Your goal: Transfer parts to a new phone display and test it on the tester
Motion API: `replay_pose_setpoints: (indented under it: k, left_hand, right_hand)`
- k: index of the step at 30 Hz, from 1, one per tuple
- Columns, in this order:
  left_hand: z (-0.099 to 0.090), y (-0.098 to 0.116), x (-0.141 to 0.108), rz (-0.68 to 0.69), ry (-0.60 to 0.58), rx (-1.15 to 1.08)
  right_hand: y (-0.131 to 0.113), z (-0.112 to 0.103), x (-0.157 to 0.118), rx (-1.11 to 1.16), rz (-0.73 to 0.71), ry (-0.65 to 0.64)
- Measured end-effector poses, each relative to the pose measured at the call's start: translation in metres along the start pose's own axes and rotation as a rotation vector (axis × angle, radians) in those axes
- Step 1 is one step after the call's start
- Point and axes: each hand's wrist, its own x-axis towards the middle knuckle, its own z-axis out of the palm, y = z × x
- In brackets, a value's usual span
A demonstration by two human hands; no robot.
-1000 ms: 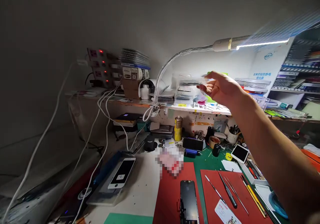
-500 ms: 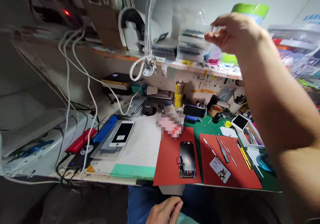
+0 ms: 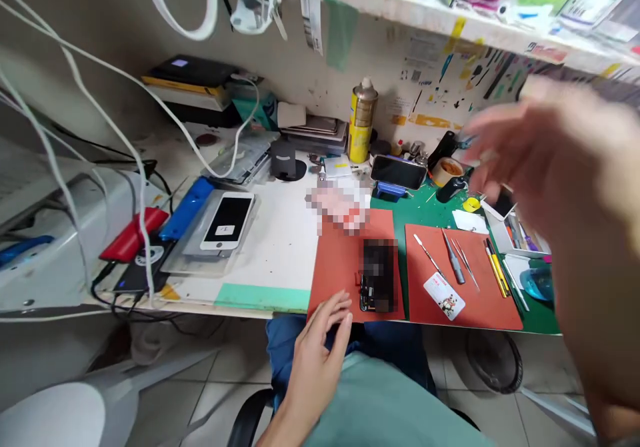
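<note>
My left hand rests at the bench's front edge, over the near left corner of a red mat, its fingers spread and holding nothing. Just beyond it lies a dark phone screen part, partly blurred out. My right hand is raised on the right, blurred by motion, in front of the wall under the shelf; whether it holds anything cannot be made out. On a second red mat are a spudger, tweezers, a thin metal tool and a printed card.
At the left, a white phone lies on a plastic case beside a blue bar and hanging white cables. A yellow spray can, a dark phone on a blue stand and tape stand at the back, below the shelf.
The view has tilted down. My right hand has come down from the shelf boxes to below the shelf. My left hand has moved up from the lap to the mat's edge, its fingers now spread.
</note>
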Motion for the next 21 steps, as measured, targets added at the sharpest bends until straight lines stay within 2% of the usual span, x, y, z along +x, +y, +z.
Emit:
replay_pose_setpoints:
  k: [1, 3, 5, 7, 10, 21]
  left_hand:
    - [0.001, 0.000, 0.001, -0.038, -0.008, -0.052]
    - [0.004, 0.001, 0.002, -0.103, -0.023, -0.142]
    - [0.006, 0.005, 0.003, -0.155, -0.034, -0.211]
    - [0.008, 0.010, 0.004, -0.196, -0.048, -0.265]
    - [0.012, 0.015, 0.007, -0.223, -0.067, -0.329]
    - [0.021, 0.019, 0.010, -0.269, -0.075, -0.317]
  right_hand:
    - [0.032, 0.008, -0.031, 0.067, 0.040, -0.090]
    - [0.093, 0.024, -0.086, 0.144, 0.288, -0.174]
    - [0.138, 0.039, -0.123, 0.259, 0.523, -0.157]
    - [0.165, 0.050, -0.141, 0.360, 0.635, -0.111]
    - [0.178, 0.061, -0.144, 0.453, 0.691, -0.067]
    - [0.179, 0.067, -0.138, 0.483, 0.749, -0.008]
